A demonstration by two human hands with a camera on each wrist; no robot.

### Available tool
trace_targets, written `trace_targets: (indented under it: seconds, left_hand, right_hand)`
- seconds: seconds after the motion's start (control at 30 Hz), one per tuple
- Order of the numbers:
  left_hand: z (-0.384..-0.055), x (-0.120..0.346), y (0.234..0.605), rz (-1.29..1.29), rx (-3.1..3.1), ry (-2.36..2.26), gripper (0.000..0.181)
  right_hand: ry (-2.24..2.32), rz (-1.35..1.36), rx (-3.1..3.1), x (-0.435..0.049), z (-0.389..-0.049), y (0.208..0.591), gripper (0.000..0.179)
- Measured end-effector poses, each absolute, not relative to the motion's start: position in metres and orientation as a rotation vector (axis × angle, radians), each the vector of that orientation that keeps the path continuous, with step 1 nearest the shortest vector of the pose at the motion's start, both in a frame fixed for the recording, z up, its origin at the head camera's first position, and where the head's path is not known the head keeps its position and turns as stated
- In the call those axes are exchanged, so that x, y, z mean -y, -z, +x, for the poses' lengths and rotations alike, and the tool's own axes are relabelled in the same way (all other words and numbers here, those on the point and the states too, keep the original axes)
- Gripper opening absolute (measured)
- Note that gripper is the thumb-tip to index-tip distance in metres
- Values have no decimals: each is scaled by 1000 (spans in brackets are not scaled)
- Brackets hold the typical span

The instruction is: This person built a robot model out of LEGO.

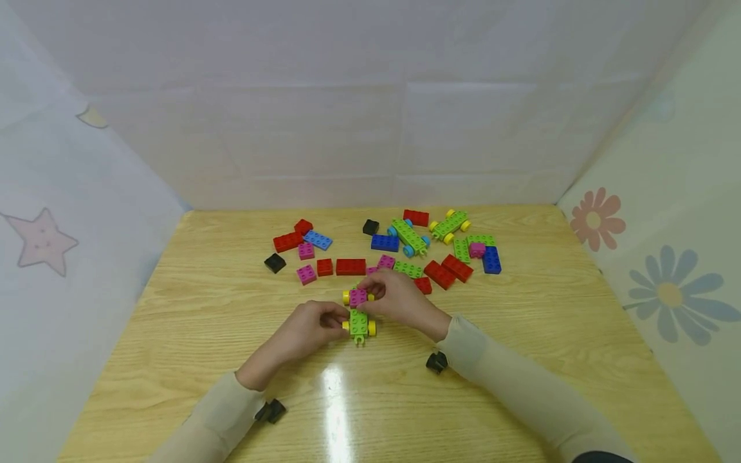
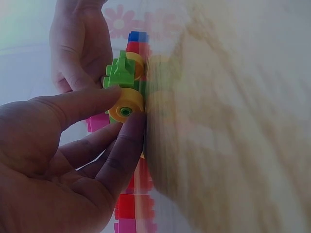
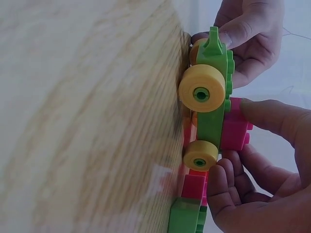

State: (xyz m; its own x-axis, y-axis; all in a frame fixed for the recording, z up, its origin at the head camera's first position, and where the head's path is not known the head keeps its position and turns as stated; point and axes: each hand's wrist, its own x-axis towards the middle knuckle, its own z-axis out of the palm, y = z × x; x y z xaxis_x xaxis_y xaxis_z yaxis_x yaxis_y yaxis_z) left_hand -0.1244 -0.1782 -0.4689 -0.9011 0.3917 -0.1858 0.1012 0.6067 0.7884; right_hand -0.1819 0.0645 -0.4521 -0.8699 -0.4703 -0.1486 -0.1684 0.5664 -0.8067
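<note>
Right grip (image 1: 399, 298) on pink brick (image 3: 234, 127)

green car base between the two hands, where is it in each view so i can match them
Head: green car base below centre, between left hand and right hand.
Left wrist: upper half, left of centre, partly hidden.
Right wrist: mostly upper half, right of centre.
Shared landmark: the pink brick on it.

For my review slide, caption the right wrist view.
Right hand pinches a pink brick on a green base with yellow wheels.
</note>
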Motion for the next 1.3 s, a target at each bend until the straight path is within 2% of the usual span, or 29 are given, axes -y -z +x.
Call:
trace_targets:
  seconds: [0.7,1.13,1.3]
  left_hand:
    - [-126,178,470,370,-2490,-1190,29]
    - [-124,177,468,363,-2495,-1187,29]
    - [-125,178,469,358,-2495,-1188,29]
  right_hand:
    - [1323,-428,-2389,-81,-194,446,43]
    - [1331,-338,-2437,-112,-208,436,41]
    - [1346,-310,-2442,-133,-218,436,48]
